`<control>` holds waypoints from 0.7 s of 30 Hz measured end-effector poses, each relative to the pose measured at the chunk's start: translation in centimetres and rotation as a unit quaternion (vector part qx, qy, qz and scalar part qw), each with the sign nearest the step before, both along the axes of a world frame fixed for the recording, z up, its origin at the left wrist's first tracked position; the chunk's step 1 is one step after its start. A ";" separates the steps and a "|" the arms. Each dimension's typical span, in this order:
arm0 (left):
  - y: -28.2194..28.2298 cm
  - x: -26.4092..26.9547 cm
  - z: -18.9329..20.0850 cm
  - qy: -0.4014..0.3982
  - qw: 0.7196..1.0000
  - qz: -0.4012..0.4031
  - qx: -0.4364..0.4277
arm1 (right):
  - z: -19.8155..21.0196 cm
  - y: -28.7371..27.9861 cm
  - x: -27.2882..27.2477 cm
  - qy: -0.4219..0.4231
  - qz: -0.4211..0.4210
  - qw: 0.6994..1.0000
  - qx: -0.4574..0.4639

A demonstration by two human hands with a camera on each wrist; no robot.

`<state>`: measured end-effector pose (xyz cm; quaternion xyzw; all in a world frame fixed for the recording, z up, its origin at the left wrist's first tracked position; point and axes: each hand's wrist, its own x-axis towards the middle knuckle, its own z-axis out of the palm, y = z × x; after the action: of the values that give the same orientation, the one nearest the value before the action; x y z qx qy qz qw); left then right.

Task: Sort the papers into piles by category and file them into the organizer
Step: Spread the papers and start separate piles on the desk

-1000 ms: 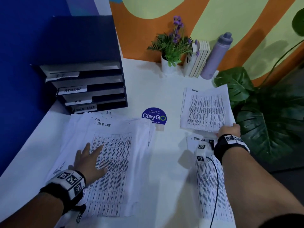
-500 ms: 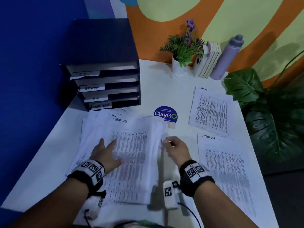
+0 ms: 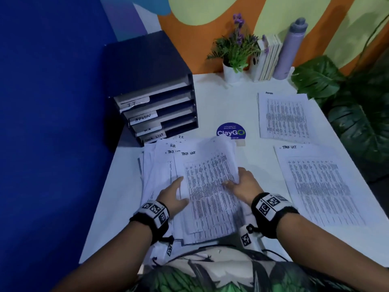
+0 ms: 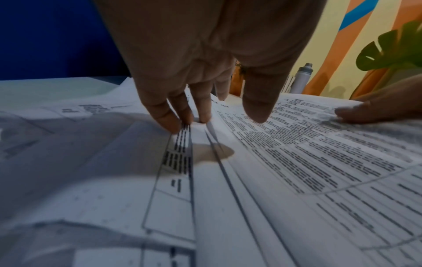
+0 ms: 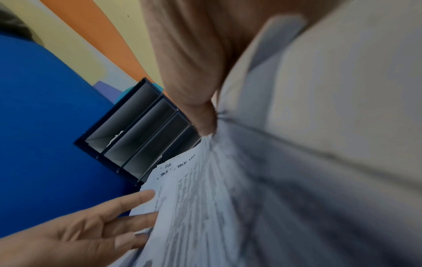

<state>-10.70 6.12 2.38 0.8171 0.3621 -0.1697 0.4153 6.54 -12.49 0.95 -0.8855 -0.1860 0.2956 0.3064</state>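
A messy stack of printed papers (image 3: 160,165) lies on the white table (image 3: 227,98) in front of me. My left hand (image 3: 179,190) rests flat on the stack with straight fingers (image 4: 182,115). My right hand (image 3: 233,182) pinches the right edge of the top sheet (image 3: 208,186), headed "TASK LIST", with its thumb (image 5: 200,115) on top, and that edge curls up. The dark organizer (image 3: 155,98) stands at the back left; its trays are labelled IT, ADMIN, HR and TASK LIST. On the right lie an ADMIN sheet (image 3: 284,116) and a TASK LIST pile (image 3: 322,186).
A round ClayGo sticker (image 3: 231,131) sits mid-table. At the back edge stand a potted plant (image 3: 233,51), several books (image 3: 268,57) and a grey bottle (image 3: 291,47). Large green leaves (image 3: 347,106) overhang the table's right side. A blue wall runs along the left.
My right hand came left from the sorted piles to the stack and took hold of the top sheet's right edge, which now lifts. My left hand stays on the stack.
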 end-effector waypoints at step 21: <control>2.4 1.3 -0.6 -0.135 0.967 0.214 -0.011 | 1.0 -3.6 1.8 0.081 -0.234 0.960 0.128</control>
<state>-9.43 8.53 1.78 0.7310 0.4676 0.0309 0.4960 8.31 -16.08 1.90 -0.8308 0.0159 0.2598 0.4919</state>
